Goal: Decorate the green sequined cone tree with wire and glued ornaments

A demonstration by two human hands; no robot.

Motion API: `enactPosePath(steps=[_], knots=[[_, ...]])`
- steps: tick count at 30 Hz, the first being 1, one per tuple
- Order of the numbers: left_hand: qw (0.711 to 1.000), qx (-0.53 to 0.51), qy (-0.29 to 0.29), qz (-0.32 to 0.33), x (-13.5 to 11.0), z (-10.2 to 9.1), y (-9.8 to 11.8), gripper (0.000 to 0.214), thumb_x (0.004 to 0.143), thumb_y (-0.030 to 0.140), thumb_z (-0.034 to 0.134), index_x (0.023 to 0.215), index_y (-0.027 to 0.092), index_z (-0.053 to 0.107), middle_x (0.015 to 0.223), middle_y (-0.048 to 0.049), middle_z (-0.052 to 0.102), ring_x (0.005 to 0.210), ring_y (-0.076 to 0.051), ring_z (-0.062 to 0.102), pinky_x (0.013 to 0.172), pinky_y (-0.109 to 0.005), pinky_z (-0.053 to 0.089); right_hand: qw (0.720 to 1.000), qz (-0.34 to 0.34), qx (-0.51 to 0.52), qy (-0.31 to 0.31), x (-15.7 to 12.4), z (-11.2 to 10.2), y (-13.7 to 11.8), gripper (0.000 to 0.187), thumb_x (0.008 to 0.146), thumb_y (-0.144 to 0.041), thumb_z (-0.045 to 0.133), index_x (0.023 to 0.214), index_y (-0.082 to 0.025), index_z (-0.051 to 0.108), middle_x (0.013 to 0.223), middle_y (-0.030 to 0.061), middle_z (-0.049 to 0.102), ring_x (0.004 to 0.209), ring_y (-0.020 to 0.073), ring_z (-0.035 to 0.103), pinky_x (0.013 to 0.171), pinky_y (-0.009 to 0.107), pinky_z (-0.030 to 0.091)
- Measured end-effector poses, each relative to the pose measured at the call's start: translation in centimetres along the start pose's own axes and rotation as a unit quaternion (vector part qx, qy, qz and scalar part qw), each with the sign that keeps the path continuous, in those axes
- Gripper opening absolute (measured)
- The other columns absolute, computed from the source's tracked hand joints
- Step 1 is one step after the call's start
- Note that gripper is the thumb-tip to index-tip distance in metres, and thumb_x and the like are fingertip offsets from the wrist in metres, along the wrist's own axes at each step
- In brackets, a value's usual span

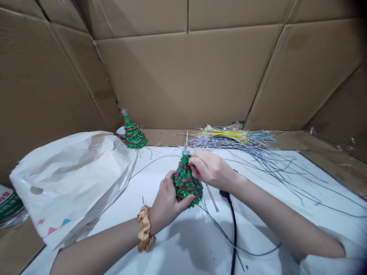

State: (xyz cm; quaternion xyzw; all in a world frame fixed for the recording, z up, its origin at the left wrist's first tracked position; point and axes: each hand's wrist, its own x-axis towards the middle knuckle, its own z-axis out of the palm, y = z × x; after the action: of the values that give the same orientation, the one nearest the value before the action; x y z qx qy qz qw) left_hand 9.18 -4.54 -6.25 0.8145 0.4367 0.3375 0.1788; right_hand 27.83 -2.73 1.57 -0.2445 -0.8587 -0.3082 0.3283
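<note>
A small green sequinned tree (186, 183) with red bands and a clear star on top is held over the white table (177, 244) in the middle of the view. My left hand (168, 202) is wrapped round its base from below. My right hand (208, 168) pinches the upper part of the tree from the right, fingers closed on it. A second tree of the same kind (133, 133) stands upright at the back left, apart from both hands.
A large white plastic bag (71, 179) lies at the left. Bundles of yellow and grey-blue wires (235, 137) spread across the back right. A black cable (233, 229) runs under my right forearm. Cardboard walls (186, 76) enclose the table.
</note>
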Motion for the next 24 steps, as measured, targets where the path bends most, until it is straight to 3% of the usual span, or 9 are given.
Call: enactPosePath(steps=[17,21,24], knots=[[1.0,0.013,0.007,0.007,-0.08,-0.03,0.1,0.071,0.075,0.046,0.059,0.125,0.014,0.021,0.12,-0.0178,0.044,0.111,-0.031,0.047,0.091,-0.049,0.039,0.996,0.04,0.075,0.013,-0.18,0.22,-0.34,0.012,0.082,-0.006,0.037,0.082,-0.016,0.043,0.067,0.0027,0.046,0.063,0.0144,0.04,0.056,0.027,0.04],[1.0,0.003,0.009,0.004,-0.05,-0.08,0.11,0.071,0.075,0.046,0.06,0.125,0.014,0.022,0.12,-0.0174,0.045,0.111,-0.031,0.048,0.091,-0.047,0.04,0.99,0.046,0.123,0.048,0.09,-0.26,-0.39,0.014,0.08,-0.005,0.038,0.085,-0.017,0.039,0.069,0.0017,0.046,0.063,0.0134,0.043,0.056,0.026,0.041],[1.0,0.002,0.006,-0.002,0.0,-0.12,0.17,0.07,0.075,0.046,0.059,0.125,0.014,0.022,0.119,-0.0171,0.045,0.111,-0.03,0.047,0.091,-0.048,0.04,0.988,0.046,0.141,0.034,0.17,-0.77,-0.16,0.012,0.081,-0.006,0.042,0.085,-0.017,0.04,0.068,0.0011,0.047,0.063,0.0131,0.043,0.057,0.026,0.042]])
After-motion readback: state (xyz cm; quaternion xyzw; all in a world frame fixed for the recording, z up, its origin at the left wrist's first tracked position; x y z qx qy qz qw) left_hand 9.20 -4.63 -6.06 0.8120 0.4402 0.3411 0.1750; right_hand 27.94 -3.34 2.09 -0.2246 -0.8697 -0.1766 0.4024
